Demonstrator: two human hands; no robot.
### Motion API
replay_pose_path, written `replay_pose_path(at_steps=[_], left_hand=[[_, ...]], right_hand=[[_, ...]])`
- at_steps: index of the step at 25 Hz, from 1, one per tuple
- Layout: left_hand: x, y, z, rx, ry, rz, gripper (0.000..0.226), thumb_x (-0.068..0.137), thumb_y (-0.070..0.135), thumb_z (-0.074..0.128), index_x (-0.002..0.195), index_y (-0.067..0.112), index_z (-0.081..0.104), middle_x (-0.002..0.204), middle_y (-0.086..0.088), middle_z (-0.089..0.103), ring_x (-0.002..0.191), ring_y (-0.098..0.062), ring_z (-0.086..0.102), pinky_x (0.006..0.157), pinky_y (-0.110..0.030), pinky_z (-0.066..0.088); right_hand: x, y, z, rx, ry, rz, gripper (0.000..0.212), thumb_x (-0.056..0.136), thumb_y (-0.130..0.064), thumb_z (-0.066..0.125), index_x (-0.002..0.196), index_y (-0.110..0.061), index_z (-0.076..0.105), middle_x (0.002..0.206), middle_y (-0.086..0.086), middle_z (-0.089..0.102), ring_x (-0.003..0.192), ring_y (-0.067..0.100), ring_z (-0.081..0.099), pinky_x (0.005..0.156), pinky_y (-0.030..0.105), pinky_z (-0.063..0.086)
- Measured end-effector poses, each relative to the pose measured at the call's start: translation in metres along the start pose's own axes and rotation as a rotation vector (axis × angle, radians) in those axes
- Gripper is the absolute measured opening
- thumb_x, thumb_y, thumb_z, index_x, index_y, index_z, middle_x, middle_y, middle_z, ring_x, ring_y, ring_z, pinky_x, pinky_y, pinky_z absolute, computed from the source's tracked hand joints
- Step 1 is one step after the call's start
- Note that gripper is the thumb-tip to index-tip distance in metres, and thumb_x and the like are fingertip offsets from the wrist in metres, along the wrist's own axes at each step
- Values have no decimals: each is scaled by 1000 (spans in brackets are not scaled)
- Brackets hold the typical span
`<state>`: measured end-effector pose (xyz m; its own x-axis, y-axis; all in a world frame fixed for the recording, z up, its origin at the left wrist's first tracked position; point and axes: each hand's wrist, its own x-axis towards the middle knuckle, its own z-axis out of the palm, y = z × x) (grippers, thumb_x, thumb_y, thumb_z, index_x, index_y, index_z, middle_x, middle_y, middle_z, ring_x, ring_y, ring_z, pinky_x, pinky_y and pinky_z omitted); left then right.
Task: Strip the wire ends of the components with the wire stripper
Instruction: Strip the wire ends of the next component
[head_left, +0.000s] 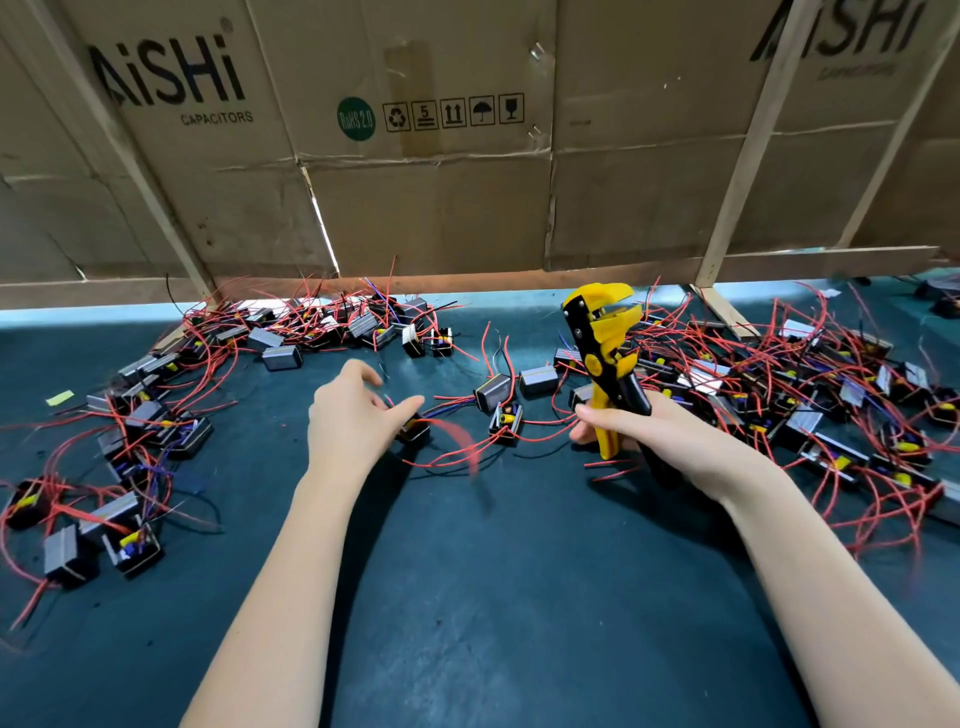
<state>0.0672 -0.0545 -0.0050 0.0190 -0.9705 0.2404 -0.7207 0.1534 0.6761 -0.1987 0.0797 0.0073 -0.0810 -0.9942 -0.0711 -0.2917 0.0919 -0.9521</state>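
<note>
My right hand (644, 431) grips the handles of a yellow and black wire stripper (602, 343), held upright with its jaws at the top. My left hand (353, 415) hovers over the dark green mat with fingers spread, its thumb touching a small black component (415, 430) whose red wire (457, 436) is blurred. Whether the fingers grip that component is unclear. Two more components (493, 392) (506, 423) with red wires lie between my hands.
Piles of black and grey components with tangled red wires lie to the left (145, 415), along the back (337, 322) and to the right (810, 395). A cardboard wall (441, 197) with wooden struts stands behind the mat (519, 597). A yellow scrap (61, 398) lies far left.
</note>
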Motion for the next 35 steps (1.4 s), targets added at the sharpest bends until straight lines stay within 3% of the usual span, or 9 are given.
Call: replay_pose_path(at_steps=[2, 4, 8, 13, 17, 21, 25, 30, 35], left_hand=[[-1, 2, 0, -194, -49, -7, 42, 72, 22, 86, 102, 12, 57, 69, 6, 66, 76, -16, 65, 74, -23, 51], [-3, 4, 0, -238, -56, -70, 48, 71, 21, 87, 106, 12, 55, 70, 10, 65, 77, -9, 63, 67, -11, 42], [-5, 3, 1, -126, -62, -104, 36, 71, 33, 87, 88, 7, 68, 76, -2, 69, 80, -17, 62, 72, -25, 44], [-8, 8, -3, -174, -192, -20, 10, 76, 25, 83, 68, 23, 76, 65, 10, 71, 61, 3, 63, 61, -15, 44], [-13, 15, 3, -248, -270, 70, 14, 80, 16, 79, 71, 25, 76, 71, 8, 74, 61, 1, 63, 67, -17, 48], [-20, 28, 6, -546, -376, 198, 13, 90, 12, 69, 81, 20, 73, 88, 1, 76, 79, -6, 67, 74, -19, 50], [-33, 41, 10, -726, -545, 214, 11, 98, 15, 58, 89, 16, 64, 95, -7, 73, 74, -18, 69, 65, -23, 56], [-44, 50, 20, -727, -506, 261, 7, 92, 15, 66, 87, 11, 67, 87, -9, 75, 85, -14, 66, 87, -30, 52], [-46, 51, 23, -723, -469, 262, 7, 92, 12, 66, 86, 10, 67, 85, -8, 74, 83, -16, 67, 88, -37, 53]], right_hand=[[2, 1, 5, -37, 27, -7, 48, 76, -50, 77, 97, -10, 64, 86, 2, 74, 81, 12, 68, 83, 32, 50], [4, 1, 13, -52, 105, -37, 37, 81, -43, 74, 93, -10, 64, 74, 2, 68, 70, 12, 64, 73, 32, 50], [8, 5, 20, -241, 262, -56, 33, 81, -46, 73, 88, -15, 65, 83, 10, 68, 76, 21, 61, 74, 36, 47], [12, 9, 17, -373, 464, -42, 31, 79, -48, 73, 86, -20, 62, 82, 1, 66, 81, 16, 59, 71, 24, 42], [13, 11, 17, -504, 523, -60, 34, 77, -50, 71, 89, -20, 60, 79, -4, 64, 80, 19, 59, 70, 32, 43], [16, 15, 22, -886, 621, -65, 48, 80, -57, 63, 108, -18, 57, 103, 2, 64, 100, 27, 58, 85, 39, 43], [20, 20, 23, -1024, 645, -6, 58, 82, -58, 60, 121, -15, 51, 113, 6, 61, 108, 29, 55, 88, 39, 38], [19, 22, 22, -1130, 712, 6, 58, 79, -56, 62, 116, -13, 51, 114, 8, 60, 109, 31, 53, 92, 41, 36], [20, 23, 24, -1136, 694, -8, 62, 79, -59, 61, 121, -13, 52, 115, 7, 60, 110, 30, 52, 93, 41, 35]])
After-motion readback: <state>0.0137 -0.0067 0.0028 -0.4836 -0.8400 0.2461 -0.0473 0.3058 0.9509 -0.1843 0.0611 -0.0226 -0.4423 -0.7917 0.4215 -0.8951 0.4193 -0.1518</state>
